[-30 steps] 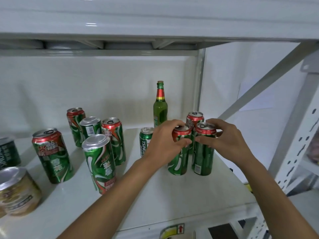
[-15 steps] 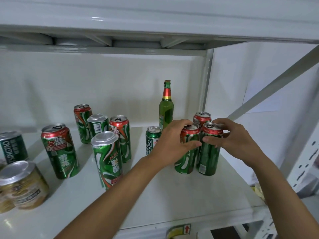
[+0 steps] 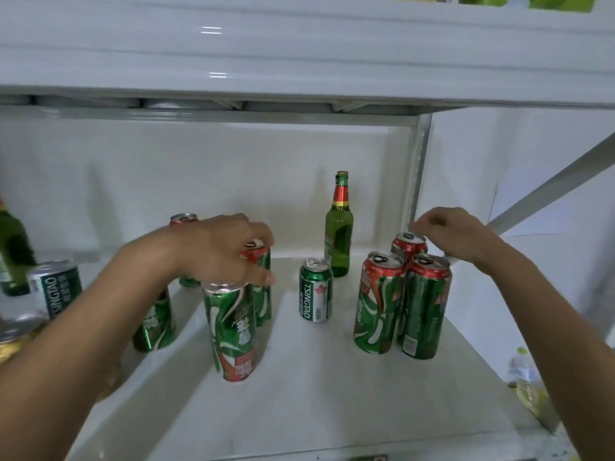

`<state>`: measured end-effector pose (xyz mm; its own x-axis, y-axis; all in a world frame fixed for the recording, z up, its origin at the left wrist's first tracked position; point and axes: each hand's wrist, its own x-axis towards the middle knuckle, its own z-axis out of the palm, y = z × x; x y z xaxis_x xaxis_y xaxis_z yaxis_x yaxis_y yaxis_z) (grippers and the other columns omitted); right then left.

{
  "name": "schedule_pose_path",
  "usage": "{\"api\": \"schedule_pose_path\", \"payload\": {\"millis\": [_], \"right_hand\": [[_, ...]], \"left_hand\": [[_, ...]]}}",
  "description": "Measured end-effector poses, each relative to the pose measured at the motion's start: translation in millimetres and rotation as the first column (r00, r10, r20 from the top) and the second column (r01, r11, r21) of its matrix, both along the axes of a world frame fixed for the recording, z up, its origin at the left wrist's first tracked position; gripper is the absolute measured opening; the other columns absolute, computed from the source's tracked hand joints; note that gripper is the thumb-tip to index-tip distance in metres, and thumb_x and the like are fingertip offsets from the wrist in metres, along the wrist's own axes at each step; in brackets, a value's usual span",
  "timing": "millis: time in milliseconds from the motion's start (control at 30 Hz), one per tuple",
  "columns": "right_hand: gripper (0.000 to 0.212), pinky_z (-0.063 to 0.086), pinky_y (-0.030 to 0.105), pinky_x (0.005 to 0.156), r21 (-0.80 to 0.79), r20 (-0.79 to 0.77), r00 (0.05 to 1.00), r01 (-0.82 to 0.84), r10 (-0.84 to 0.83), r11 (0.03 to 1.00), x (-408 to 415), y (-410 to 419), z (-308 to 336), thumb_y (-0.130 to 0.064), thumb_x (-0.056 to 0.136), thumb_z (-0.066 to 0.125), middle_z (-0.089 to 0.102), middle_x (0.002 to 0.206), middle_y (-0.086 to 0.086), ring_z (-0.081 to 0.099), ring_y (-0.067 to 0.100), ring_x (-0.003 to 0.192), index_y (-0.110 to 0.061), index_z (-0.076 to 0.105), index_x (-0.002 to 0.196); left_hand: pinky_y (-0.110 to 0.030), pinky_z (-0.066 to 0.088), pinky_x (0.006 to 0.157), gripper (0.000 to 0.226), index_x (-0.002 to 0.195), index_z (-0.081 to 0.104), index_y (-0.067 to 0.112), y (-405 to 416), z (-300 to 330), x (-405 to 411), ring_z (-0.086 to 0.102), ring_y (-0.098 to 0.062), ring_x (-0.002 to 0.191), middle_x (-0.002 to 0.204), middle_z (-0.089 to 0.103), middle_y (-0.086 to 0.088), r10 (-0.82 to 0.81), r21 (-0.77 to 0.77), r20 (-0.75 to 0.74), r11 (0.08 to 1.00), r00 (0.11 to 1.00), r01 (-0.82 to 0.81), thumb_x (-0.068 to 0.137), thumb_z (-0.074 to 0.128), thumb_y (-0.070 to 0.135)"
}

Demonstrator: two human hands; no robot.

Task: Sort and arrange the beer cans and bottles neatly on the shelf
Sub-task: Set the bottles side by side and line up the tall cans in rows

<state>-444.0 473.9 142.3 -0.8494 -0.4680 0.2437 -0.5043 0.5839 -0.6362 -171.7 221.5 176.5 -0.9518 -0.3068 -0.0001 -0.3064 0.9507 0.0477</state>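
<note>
The person's left hand [image 3: 221, 249] arches over the top of a tall green-and-red can [image 3: 259, 281] near the middle of the white shelf [image 3: 332, 394], fingers curled down around its rim, though whether they truly clamp it I cannot tell. Just in front of that hand stands another tall green can with a silver lid [image 3: 231, 331], close to the front edge. A further tall can [image 3: 154, 322] is half hidden behind the left forearm, and one more red-topped can [image 3: 183, 218] peeks out behind the wrist, toward the back. The right hand [image 3: 456, 236] hovers loosely curled over the right side of the shelf, holding nothing, its fingertips just above the rear can [image 3: 408, 245] of a group of three. In front of that can stand two tall green cans side by side, touching: the left one [image 3: 377, 302] and the right one [image 3: 424, 307]. Between the two groups stands a short Tsingtao can [image 3: 315, 291], upright and alone, with a green glass beer bottle [image 3: 339, 227] just behind it toward the back wall. At the left edge sit another Tsingtao can [image 3: 56, 286], part of a second green bottle [image 3: 13, 254], and a blurred golden can [image 3: 11, 337].
</note>
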Motion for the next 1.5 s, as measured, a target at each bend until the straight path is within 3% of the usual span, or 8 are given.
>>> {"api": "schedule_pose_path", "payload": {"millis": [100,233,433,700,867,1067,1267,1500], "right_hand": [[0.068,0.055,0.042,0.087,0.238,0.141,0.990,-0.035,0.001,0.971,-11,-15,3,-0.057,0.087,0.067,0.048,0.141,0.006,0.054,0.029,0.115,-0.018,0.050,0.140],[0.077,0.054,0.046,0.094,0.393,0.122,0.992,-0.063,0.016,0.918,-15,-27,0,-0.038,0.083,0.078,0.047,0.144,0.013,0.058,0.033,0.116,-0.015,0.043,0.147],[0.051,0.059,0.041,0.084,0.234,0.139,0.990,0.004,-0.038,0.972,-18,-23,-2,-0.023,0.065,0.092,0.069,0.099,0.012,0.068,0.029,0.089,-0.007,0.067,0.107],[0.072,0.040,0.024,0.084,0.059,-0.162,0.981,0.119,-0.108,0.991,18,10,35,-0.025,0.064,0.093,0.063,0.133,0.010,0.057,0.028,0.122,-0.016,0.064,0.130],[0.061,0.040,0.026,0.081,-0.062,-0.282,0.945,0.154,-0.166,0.986,63,50,52,-0.036,0.072,0.088,0.068,0.122,0.008,0.059,0.026,0.110,-0.015,0.066,0.124],[0.076,0.039,0.024,0.086,-0.151,-0.268,0.938,0.183,-0.218,0.971,95,84,31,-0.045,0.075,0.084,0.064,0.132,0.007,0.057,0.021,0.111,-0.017,0.057,0.141],[0.060,0.036,0.007,0.059,-0.150,-0.233,0.954,0.154,-0.187,0.976,107,88,-9,-0.054,0.071,0.082,0.070,0.101,-0.009,0.059,0.002,0.080,-0.024,0.068,0.122],[0.042,0.040,-0.002,0.061,-0.210,-0.187,0.976,0.072,-0.112,0.975,110,68,-51,-0.047,0.069,0.088,0.060,0.085,-0.026,0.058,-0.012,0.073,-0.037,0.060,0.098]], "left_hand": [[-0.034,0.050,0.105,0.075,0.146,0.046,0.037,-12,-18,18,0.056,-0.013,0.123,0.134,0.054,0.011,-0.003,0.017,0.095,1.000,0.995,0.002,0.082,0.080,0.055],[-0.027,0.050,0.107,0.076,0.136,0.051,0.047,-32,-39,30,0.059,0.002,0.124,0.134,0.060,0.027,-0.038,0.286,0.013,0.958,0.999,0.033,0.072,0.092,0.045],[-0.034,0.061,0.092,0.063,0.117,0.065,0.049,-34,-52,33,0.071,0.002,0.100,0.112,0.072,0.025,-0.016,0.383,-0.224,0.918,0.974,0.103,0.064,0.097,0.038],[-0.027,0.060,0.090,0.072,0.125,0.068,0.041,5,-43,19,0.069,0.003,0.108,0.120,0.070,0.026,-0.076,0.418,-0.459,0.860,0.885,0.291,0.061,0.100,0.034],[-0.025,0.060,0.087,0.073,0.125,0.067,0.045,46,-48,-8,0.070,0.002,0.103,0.117,0.070,0.029,-0.131,0.407,-0.537,0.825,0.834,0.392,0.060,0.099,0.041],[-0.017,0.051,0.065,0.067,0.114,0.060,0.042,80,-69,-38,0.066,0.004,0.087,0.103,0.070,0.026,-0.087,0.378,-0.614,0.840,0.785,0.389,0.058,0.095,0.052],[-0.014,0.054,0.069,0.054,0.106,0.068,0.035,99,-88,-49,0.067,0.003,0.088,0.098,0.073,0.019,-0.072,0.405,-0.635,0.816,0.769,0.412,0.062,0.098,0.040],[-0.003,0.038,0.074,0.059,0.115,0.071,0.037,107,-104,-63,0.056,0.000,0.095,0.107,0.059,0.018,-0.073,0.288,-0.679,0.889,0.730,0.357,0.062,0.094,0.051]]}}
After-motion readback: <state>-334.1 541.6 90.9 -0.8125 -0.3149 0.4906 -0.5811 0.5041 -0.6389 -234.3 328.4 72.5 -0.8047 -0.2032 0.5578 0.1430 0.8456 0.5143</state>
